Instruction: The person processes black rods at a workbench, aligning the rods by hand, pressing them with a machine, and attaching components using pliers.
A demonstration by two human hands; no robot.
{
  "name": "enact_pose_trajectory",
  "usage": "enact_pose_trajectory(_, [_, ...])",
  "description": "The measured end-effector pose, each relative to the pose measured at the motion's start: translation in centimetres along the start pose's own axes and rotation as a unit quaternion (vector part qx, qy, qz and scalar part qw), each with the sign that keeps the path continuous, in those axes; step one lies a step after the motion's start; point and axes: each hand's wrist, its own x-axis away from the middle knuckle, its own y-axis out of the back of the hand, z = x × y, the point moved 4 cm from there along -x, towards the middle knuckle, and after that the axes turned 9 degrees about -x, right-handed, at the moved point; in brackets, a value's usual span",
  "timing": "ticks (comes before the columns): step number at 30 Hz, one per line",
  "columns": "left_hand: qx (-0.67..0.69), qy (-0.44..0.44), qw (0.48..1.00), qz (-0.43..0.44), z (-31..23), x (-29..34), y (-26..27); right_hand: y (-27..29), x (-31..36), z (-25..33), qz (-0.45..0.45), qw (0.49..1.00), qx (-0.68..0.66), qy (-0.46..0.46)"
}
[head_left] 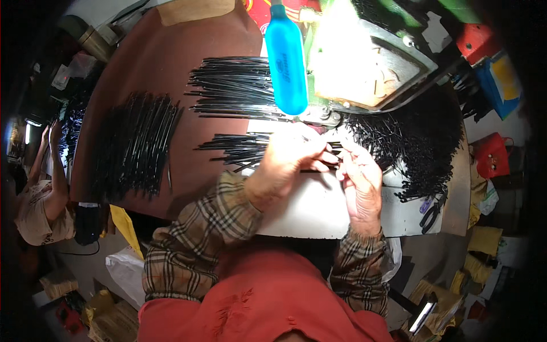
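My left hand (288,157) is over the middle of the table, its fingers bent and pinched close to the right hand's fingertips. My right hand (362,181) is also closed, thumb against fingers. Glare washes out whatever lies between the fingertips, so I cannot make it out. Beside the left hand lies a small bundle of thin black rods (239,149). Farther back is a larger stack of black rods (231,85). To the right spreads a big heap of thin black pieces (419,142).
A bright blue, rounded object (288,68) hangs over the table before a brightly lit machine (370,68). More black rods (134,145) lie on the brown table cover (188,31) at left. Black-handled pliers (432,215) rest near the right front edge. Another person (45,199) works at far left.
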Motion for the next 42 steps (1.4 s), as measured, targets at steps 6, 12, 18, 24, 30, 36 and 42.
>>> enact_pose_trajectory(6, [-0.06, 0.031, 0.997, -0.038, 0.0, 1.6, 0.1, -1.1, -1.2, -2.3, -0.047, 0.991, -0.121, -0.042])
enact_pose_trajectory(12, [-0.697, -0.306, 0.636, -0.129, -7.0, 1.6, 2.4, -0.6, -1.5, -1.6, -0.022, 0.997, -0.07, -0.026])
enact_pose_trajectory(18, [-0.779, -0.238, 0.56, -0.149, -6.9, 1.0, 7.1, -1.6, -1.4, -2.4, -0.013, 0.997, -0.021, -0.078])
enact_pose_trajectory(24, [-0.759, -0.264, 0.587, -0.093, -6.1, -0.5, 6.3, -0.8, -0.8, -2.1, 0.007, 0.998, -0.011, -0.068])
enact_pose_trajectory(30, [-0.728, -0.324, 0.597, -0.095, -8.7, -0.1, 5.3, -3.0, -1.7, -0.6, 0.04, 0.994, 0.091, -0.044])
enact_pose_trajectory(36, [-0.621, -0.289, 0.728, -0.028, -6.3, -0.5, 0.6, -2.8, -2.3, 0.1, 0.021, 0.982, 0.174, 0.066])
enact_pose_trajectory(42, [-0.494, -0.127, 0.856, -0.083, -3.3, 0.1, 3.6, -2.2, -2.3, -1.1, -0.009, 0.978, 0.197, 0.074])
